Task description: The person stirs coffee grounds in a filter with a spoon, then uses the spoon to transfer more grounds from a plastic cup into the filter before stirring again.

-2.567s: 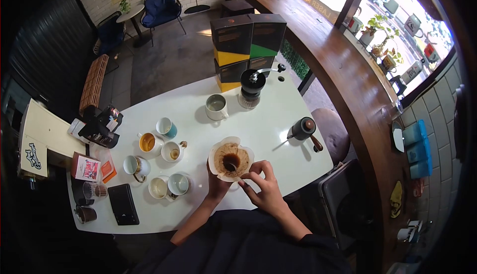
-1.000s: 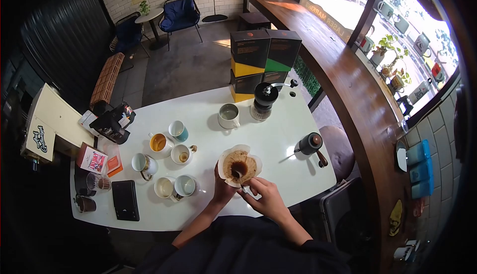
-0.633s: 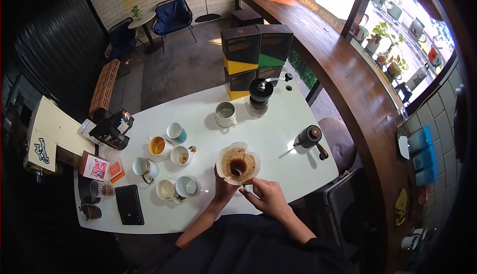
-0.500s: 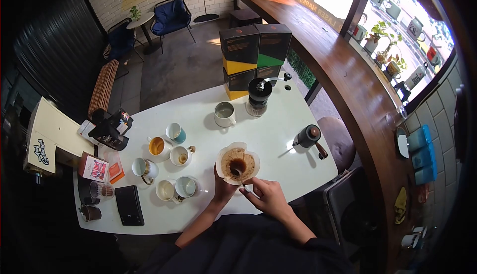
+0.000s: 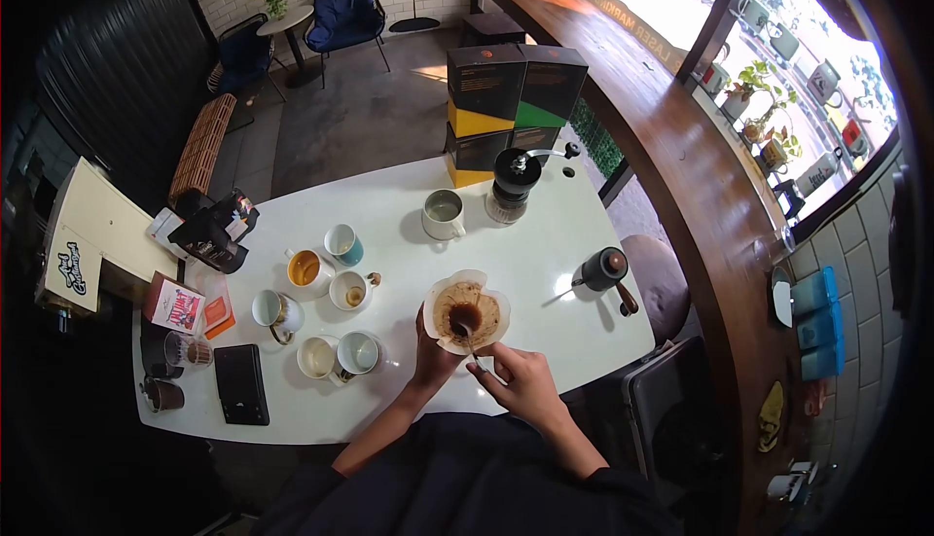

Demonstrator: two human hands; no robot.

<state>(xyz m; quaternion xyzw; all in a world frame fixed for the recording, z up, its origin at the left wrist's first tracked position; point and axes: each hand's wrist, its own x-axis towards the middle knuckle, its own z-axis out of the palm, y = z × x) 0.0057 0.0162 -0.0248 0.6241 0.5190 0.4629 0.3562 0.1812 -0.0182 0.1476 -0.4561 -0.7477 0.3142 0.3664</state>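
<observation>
Center frame: left hand (image 5: 436, 356) grips paper filter (image 5: 494, 313), right hand (image 5: 525, 377) pinches spoon (image 5: 471, 340). Stir gently, tip off the paper.

So the left hand (image 5: 434, 356) is cupped round the side of a paper filter (image 5: 496, 303) with dark, wet-looking grounds (image 5: 463, 318) in it. The right hand (image 5: 523, 380) has a thin utensil (image 5: 472, 343) pinched in its grip, far end down in the filter. Bunch of mugs (image 5: 309, 268) to the left on the white worktop (image 5: 389, 244), one orange inside. Hand grinder (image 5: 513, 186) stands right by some stacked boxes (image 5: 485, 86), and a dark pot (image 5: 604, 268) with a wooden handle sits off to the right.
</observation>
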